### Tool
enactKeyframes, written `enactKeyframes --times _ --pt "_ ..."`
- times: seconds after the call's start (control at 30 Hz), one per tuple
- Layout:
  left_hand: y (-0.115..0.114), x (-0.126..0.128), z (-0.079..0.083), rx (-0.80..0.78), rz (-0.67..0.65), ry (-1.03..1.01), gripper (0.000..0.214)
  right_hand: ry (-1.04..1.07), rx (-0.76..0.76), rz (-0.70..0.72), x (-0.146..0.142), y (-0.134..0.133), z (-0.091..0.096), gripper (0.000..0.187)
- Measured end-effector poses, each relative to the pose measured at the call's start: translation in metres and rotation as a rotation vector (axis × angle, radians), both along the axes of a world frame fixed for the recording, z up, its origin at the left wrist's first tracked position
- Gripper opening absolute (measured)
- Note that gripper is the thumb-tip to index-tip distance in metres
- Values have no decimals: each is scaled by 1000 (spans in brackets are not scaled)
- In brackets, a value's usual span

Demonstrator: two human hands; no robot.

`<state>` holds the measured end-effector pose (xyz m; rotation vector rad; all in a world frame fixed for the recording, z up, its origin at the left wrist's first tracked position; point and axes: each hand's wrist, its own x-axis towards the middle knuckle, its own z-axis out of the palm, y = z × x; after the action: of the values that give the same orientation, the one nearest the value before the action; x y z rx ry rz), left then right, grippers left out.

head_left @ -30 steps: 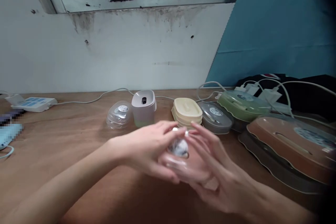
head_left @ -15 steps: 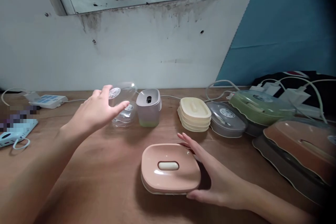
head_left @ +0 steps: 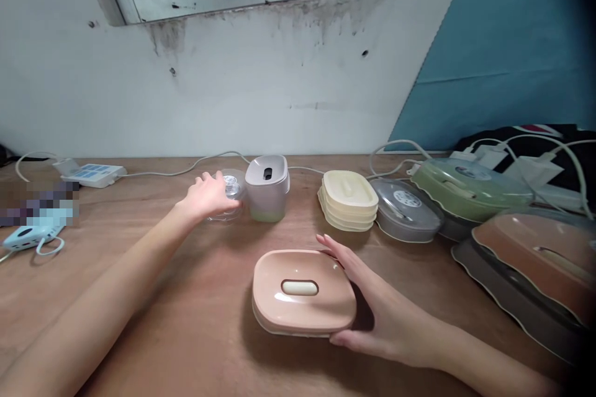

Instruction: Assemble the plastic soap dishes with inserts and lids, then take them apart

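Observation:
A glossy pink lidded container [head_left: 302, 313] with a cream oval inset on its top sits on the wooden table in front of me. My right hand [head_left: 372, 310] grips its right end, thumb at the near edge and fingers at the far edge. Farther back on the left, my left hand [head_left: 212, 196] rests over a small stack of clear plastic lids [head_left: 233, 181] with a round printed label. Its fingers curl over the left side and its thumb lies along the near side, partly hiding the lids. Just right of them stands a translucent grey-lilac container [head_left: 266, 192] with a dark slot on top.
Cream stacked lids [head_left: 350, 198] stand at the back middle. To the right are a grey lidded container [head_left: 406, 211], a green one [head_left: 465, 189] and a large orange-brown one [head_left: 535, 254]. A power strip [head_left: 95, 175] and a light blue device [head_left: 32, 236] lie at left.
My left hand has moved right and down, lowering a tilted clear lid onto the clear stack. My right hand stays on the pink container.

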<state>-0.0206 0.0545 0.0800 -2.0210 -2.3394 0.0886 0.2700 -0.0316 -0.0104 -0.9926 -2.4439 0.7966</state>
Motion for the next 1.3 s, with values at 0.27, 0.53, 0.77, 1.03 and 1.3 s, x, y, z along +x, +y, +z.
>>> enactKeyframes --times 0.27,0.53,0.77,1.03,1.3 --pt "-3 4 -5 -31 10 -21 79 0 22 6 -1 1 -1 104" --pt "-4 -7 -4 -1 59 -60 69 -7 33 4 -1 0 1 104" --pt "-7 -14 -2 7 91 -37 75 -3 59 17 -2 0 -1 104" --pt "8 -10 12 -61 -38 70 79 -32 49 26 -1 0 1 103" --pt "15 0 16 -174 -126 161 77 -17 54 33 0 1 -4 103"
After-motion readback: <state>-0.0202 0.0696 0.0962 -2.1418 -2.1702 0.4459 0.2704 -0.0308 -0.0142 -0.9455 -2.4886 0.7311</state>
